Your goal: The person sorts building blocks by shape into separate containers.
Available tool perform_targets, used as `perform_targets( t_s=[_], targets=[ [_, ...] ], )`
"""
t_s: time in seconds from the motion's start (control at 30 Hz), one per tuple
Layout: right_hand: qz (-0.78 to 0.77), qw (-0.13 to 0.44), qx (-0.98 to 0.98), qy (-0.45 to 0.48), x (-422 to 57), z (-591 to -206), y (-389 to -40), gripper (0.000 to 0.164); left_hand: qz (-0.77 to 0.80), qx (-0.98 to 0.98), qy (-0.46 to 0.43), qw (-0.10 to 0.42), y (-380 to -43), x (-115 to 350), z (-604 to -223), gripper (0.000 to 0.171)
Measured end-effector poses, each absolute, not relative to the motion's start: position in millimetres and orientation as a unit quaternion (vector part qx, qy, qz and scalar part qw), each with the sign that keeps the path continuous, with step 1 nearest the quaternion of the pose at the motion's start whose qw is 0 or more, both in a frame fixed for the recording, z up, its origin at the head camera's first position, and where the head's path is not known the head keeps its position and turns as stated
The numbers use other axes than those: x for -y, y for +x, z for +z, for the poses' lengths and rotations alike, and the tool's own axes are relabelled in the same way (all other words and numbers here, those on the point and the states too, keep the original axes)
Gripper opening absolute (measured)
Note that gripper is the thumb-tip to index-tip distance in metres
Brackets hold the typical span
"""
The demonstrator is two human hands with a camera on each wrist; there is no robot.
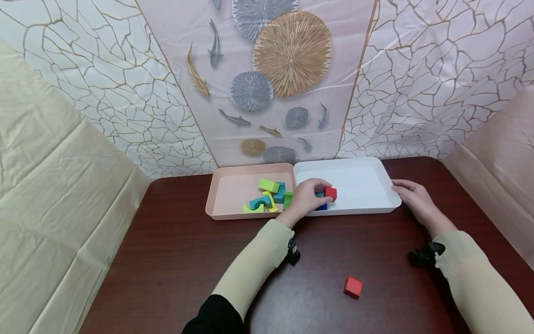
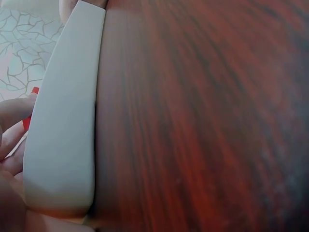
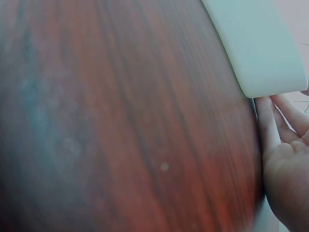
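My left hand [image 1: 306, 198] pinches a red block [image 1: 331, 194] over the left part of the white tray [image 1: 354, 185]. Beside those fingers, a teal block [image 1: 319, 194] and a dark blue block [image 1: 322, 207] show partly in the tray. In the left wrist view the red block [image 2: 26, 123] peeks out behind the tray wall [image 2: 65, 116]. At the tray's right end my right hand [image 1: 419, 202] grips the rim; in the right wrist view its fingers [image 3: 268, 123] meet the tray's end wall [image 3: 270, 72].
A pink tray [image 1: 225, 190] adjoins the white tray on the left, with several green, yellow and teal blocks, among them a light green block [image 1: 269, 185] and a teal arch [image 1: 260, 202]. Another red block [image 1: 353, 287] lies on the dark wooden table [image 1: 167, 269] near the front.
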State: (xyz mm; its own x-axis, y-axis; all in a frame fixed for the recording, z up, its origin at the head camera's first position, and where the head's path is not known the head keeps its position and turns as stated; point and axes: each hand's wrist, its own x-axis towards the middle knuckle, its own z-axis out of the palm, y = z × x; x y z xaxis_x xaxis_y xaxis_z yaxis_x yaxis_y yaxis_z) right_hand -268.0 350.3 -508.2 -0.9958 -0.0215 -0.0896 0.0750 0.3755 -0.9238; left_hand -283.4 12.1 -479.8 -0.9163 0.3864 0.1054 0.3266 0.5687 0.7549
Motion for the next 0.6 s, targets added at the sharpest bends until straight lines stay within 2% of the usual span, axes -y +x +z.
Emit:
perform_targets(
  t_s=[0.6],
  targets=[
    [-0.548,0.044,-0.835,0.017,-350.2,-507.3,-267.2,0.070,0.372,-0.901,0.218,0.052,-282.9,-13.8,-474.8,0.038]
  ],
)
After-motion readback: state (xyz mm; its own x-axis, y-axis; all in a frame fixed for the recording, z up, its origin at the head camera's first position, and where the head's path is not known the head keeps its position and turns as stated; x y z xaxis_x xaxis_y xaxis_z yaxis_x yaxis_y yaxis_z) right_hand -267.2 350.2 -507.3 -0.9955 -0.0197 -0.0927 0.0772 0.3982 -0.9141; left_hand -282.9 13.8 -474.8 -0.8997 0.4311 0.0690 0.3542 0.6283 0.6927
